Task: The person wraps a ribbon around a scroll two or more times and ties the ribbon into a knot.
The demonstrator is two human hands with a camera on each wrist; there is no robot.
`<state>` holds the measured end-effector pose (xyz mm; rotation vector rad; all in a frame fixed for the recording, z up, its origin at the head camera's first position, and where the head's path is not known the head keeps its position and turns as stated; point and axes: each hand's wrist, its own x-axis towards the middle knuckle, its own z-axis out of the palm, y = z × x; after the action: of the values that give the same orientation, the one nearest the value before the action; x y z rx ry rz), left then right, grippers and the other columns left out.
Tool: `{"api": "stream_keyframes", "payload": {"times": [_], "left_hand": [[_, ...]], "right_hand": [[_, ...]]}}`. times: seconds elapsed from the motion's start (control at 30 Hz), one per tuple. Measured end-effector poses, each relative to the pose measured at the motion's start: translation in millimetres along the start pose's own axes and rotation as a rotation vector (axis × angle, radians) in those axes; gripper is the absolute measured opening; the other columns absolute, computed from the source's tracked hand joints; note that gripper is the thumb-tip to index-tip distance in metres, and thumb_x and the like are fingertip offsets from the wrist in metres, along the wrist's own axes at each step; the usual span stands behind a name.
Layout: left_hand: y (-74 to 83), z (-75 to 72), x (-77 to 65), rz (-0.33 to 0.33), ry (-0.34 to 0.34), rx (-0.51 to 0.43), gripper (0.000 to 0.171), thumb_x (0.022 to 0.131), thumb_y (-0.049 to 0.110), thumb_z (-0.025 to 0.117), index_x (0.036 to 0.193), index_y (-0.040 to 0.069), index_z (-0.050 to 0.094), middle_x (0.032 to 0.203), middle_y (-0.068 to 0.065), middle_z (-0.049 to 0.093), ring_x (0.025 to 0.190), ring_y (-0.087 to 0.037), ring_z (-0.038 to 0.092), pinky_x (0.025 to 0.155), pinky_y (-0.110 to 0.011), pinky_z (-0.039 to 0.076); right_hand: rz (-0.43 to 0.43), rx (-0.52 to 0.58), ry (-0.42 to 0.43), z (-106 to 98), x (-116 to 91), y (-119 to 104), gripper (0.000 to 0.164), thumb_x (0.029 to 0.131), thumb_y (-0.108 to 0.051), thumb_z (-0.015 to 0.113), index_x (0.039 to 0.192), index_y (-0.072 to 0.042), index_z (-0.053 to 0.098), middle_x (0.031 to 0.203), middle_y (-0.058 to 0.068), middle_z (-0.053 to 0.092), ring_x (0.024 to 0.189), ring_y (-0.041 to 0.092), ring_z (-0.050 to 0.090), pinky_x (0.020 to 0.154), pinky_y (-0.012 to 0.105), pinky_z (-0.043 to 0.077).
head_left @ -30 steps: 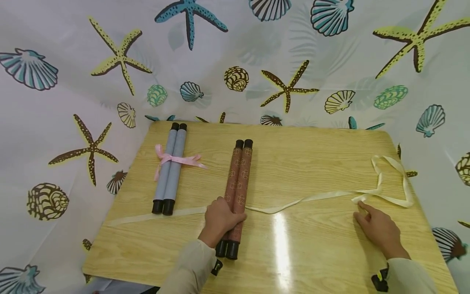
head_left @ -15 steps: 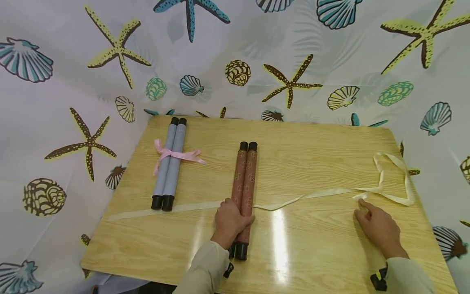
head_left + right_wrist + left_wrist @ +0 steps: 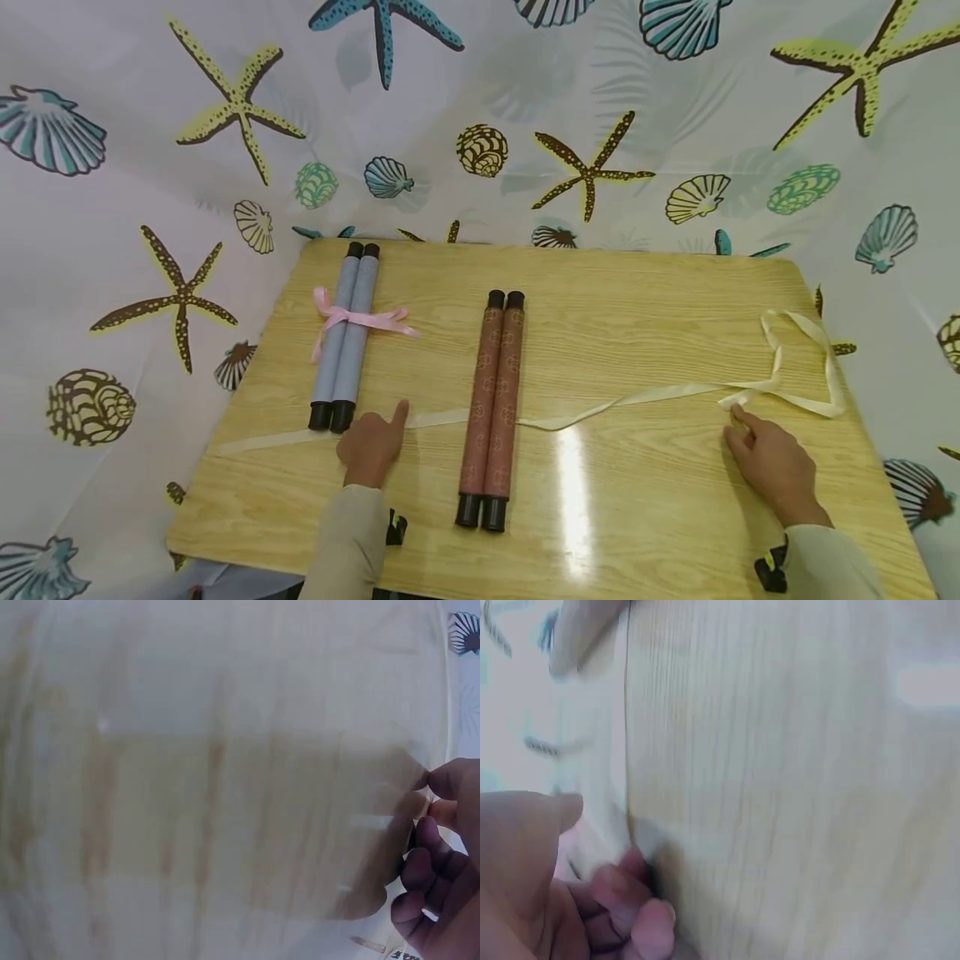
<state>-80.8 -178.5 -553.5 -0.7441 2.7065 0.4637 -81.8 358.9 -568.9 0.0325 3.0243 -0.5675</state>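
Observation:
A pair of brown patterned scrolls (image 3: pixel 489 408) with black ends lies side by side across a long cream ribbon (image 3: pixel 667 393). My left hand (image 3: pixel 371 446) is off the scrolls, to their left, over the ribbon's left stretch. Its thumb stands apart from loosely bent fingers (image 3: pixel 652 930), with nothing between them in the left wrist view. At the right, my right hand (image 3: pixel 772 467) pinches the ribbon near its end between thumb and index finger; in the right wrist view those fingertips (image 3: pixel 442 780) meet at the frame's right side.
Two grey-blue scrolls (image 3: pixel 347 333), tied with a pink ribbon (image 3: pixel 367 318) in a bow, lie at the left, their lower ends by the cream ribbon. The wooden table (image 3: pixel 637 317) is backed by a cloth (image 3: pixel 427 208) printed with shells and starfish.
My left hand shifted the brown scrolls slightly right, then let go of them and moved left to the ribbon beside the grey-blue scrolls. The right hand has stayed in place.

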Motion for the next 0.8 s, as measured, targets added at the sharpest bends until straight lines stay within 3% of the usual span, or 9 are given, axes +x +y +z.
{"api": "stream_keyframes", "payload": {"times": [0.13,0.23,0.3,0.4,0.43,0.5,0.63,0.8], "left_hand": [[-6.7,-6.3,16.1,0.007,-0.086,-0.081,0.066,0.098,0.059,0.047,0.092,-0.003,0.070,0.079,-0.017,0.068,0.062,-0.027,0.060,0.051,-0.037,0.042],[-1.0,-9.0,20.4,0.045,-0.084,-0.139,0.048,0.098,0.042,0.054,0.072,0.003,0.063,0.062,-0.008,0.057,0.052,-0.020,0.049,0.047,-0.032,0.038],[3.4,-11.5,21.8,0.073,-0.081,-0.176,0.047,0.099,0.033,0.055,0.057,0.011,0.051,0.051,-0.001,0.042,0.047,-0.016,0.037,0.044,-0.029,0.031],[7.5,-13.2,26.3,0.120,-0.065,-0.209,0.052,0.100,0.028,0.054,0.052,0.018,0.036,0.048,0.004,0.027,0.045,-0.012,0.024,0.043,-0.026,0.022],[7.9,-14.0,28.7,0.128,-0.061,-0.227,0.052,0.100,0.029,0.055,0.053,0.018,0.036,0.048,0.005,0.028,0.045,-0.012,0.024,0.043,-0.025,0.021],[9.1,-16.5,34.1,0.148,-0.044,-0.285,0.050,0.100,0.030,0.057,0.055,0.017,0.042,0.048,0.004,0.037,0.044,-0.011,0.030,0.043,-0.025,0.023],[13.4,-28.5,48.2,0.184,-0.058,-0.457,0.040,0.100,0.031,0.059,0.065,0.011,0.061,0.064,-0.003,0.067,0.051,-0.015,0.058,0.045,-0.026,0.040],[23.0,-52.2,63.7,0.222,-0.053,-0.522,0.034,0.101,0.031,0.059,0.075,0.009,0.066,0.082,-0.009,0.075,0.067,-0.025,0.072,0.050,-0.026,0.049]], "right_hand": [[-0.062,-0.093,0.095,3,0,2,0.041,0.103,-0.026,0.048,0.134,-0.001,0.061,0.086,0.022,0.064,0.052,0.017,0.043,0.041,0.032,0.031],[-0.130,-0.134,0.182,6,1,1,0.033,0.099,-0.020,0.057,0.125,-0.003,0.068,0.084,0.018,0.063,0.050,0.016,0.041,0.039,0.030,0.029],[-0.165,-0.152,0.233,6,3,0,0.028,0.097,-0.017,0.061,0.119,-0.004,0.071,0.086,0.017,0.063,0.051,0.015,0.042,0.039,0.029,0.028],[-0.204,-0.160,0.288,6,5,-1,0.023,0.092,-0.013,0.066,0.111,-0.005,0.075,0.084,0.015,0.061,0.052,0.016,0.043,0.039,0.029,0.028],[-0.215,-0.157,0.296,5,5,-1,0.021,0.091,-0.012,0.067,0.109,-0.005,0.076,0.083,0.014,0.061,0.052,0.017,0.044,0.040,0.029,0.028],[-0.231,-0.145,0.306,4,7,0,0.018,0.089,-0.011,0.070,0.104,-0.006,0.077,0.083,0.013,0.060,0.057,0.020,0.048,0.041,0.029,0.031],[-0.222,-0.103,0.282,4,10,-1,0.018,0.091,-0.012,0.070,0.107,-0.007,0.075,0.094,0.015,0.061,0.075,0.032,0.058,0.043,0.033,0.036],[-0.182,-0.070,0.203,7,9,-5,0.023,0.097,-0.015,0.064,0.117,-0.007,0.071,0.106,0.018,0.060,0.087,0.037,0.058,0.045,0.031,0.035]]}}
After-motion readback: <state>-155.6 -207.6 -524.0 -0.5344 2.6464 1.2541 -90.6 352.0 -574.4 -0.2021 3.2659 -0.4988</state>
